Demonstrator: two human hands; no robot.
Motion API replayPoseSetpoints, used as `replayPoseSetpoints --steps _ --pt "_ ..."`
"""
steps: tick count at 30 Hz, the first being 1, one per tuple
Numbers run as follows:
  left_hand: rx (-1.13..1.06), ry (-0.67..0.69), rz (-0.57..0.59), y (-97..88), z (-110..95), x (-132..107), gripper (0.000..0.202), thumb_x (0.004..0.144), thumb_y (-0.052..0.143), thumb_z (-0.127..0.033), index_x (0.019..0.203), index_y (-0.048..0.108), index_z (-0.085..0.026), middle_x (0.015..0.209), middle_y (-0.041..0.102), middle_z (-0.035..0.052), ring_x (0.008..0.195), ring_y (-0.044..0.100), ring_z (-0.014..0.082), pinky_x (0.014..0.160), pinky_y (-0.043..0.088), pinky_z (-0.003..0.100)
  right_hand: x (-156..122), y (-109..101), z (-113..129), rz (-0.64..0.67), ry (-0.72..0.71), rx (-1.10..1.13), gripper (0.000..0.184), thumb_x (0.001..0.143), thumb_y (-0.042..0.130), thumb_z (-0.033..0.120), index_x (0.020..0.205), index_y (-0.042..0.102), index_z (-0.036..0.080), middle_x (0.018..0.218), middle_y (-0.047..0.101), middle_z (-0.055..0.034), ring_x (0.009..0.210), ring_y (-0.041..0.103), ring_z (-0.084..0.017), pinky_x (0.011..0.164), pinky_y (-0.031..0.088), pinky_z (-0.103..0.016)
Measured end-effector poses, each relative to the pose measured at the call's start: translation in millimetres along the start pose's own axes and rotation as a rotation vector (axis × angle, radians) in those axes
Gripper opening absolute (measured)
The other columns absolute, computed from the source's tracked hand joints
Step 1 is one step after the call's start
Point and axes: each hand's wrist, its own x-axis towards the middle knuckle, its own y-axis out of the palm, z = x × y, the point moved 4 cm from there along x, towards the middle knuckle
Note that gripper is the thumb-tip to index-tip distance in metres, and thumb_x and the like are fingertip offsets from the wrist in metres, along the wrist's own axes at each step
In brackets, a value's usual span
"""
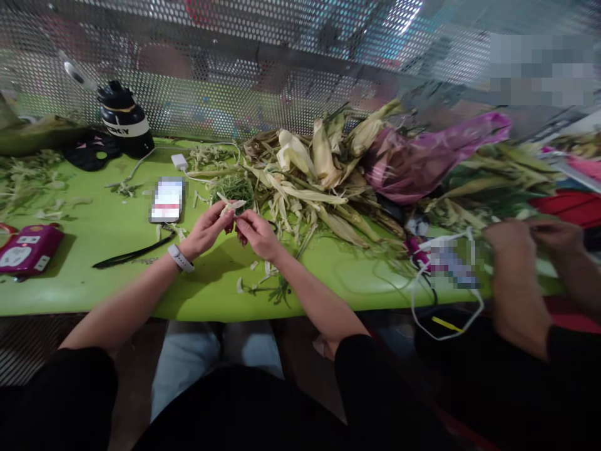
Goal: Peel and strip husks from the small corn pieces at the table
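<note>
Above the green table, my left hand [211,227] pinches a small pale piece of corn husk [232,204], whose ends stick out over the fingertips. Right beside it is my right hand [257,233], thumb and fingers closed together close to the husk's lower end. What sits between those right fingertips is too small to make out. Just behind both hands lies a tuft of thin green strands [230,188]. To the right of them spreads a big heap of dried corn husks [323,169].
A phone [166,199], black strap [134,254], black bottle [126,122] and purple power socket [32,249] are on the left. A pink plastic bag [413,160] adjoins the husks. At right, a co-worker's hands [511,241] work near a white cable [416,307]. Perforated metal [197,81] stands behind.
</note>
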Motion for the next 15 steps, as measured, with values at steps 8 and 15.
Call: replayPoseSetpoints --steps 8,15 --pt "0.051 0.02 -0.073 2.3 -4 0 0.034 0.09 0.057 -0.05 0.081 0.052 -0.018 0.066 0.046 -0.0027 0.056 0.043 0.0079 0.051 0.039 0.021 -3 5 11 0.123 -0.059 -0.043 0.026 0.096 0.048 0.043 0.085 0.054 0.02 0.06 0.049 0.0056 0.05 0.048 -0.008 0.054 0.043 -0.024" --pt "-0.079 -0.056 0.061 -1.4 -7 1 0.03 0.092 0.056 -0.047 0.087 0.055 -0.017 0.063 0.049 -0.0029 0.053 0.044 0.0069 0.049 0.036 0.02 -1 -18 12 0.003 0.003 0.011 0.032 0.092 0.052 0.046 0.073 0.054 0.02 0.061 0.053 0.0029 0.054 0.051 -0.01 0.056 0.044 -0.025"
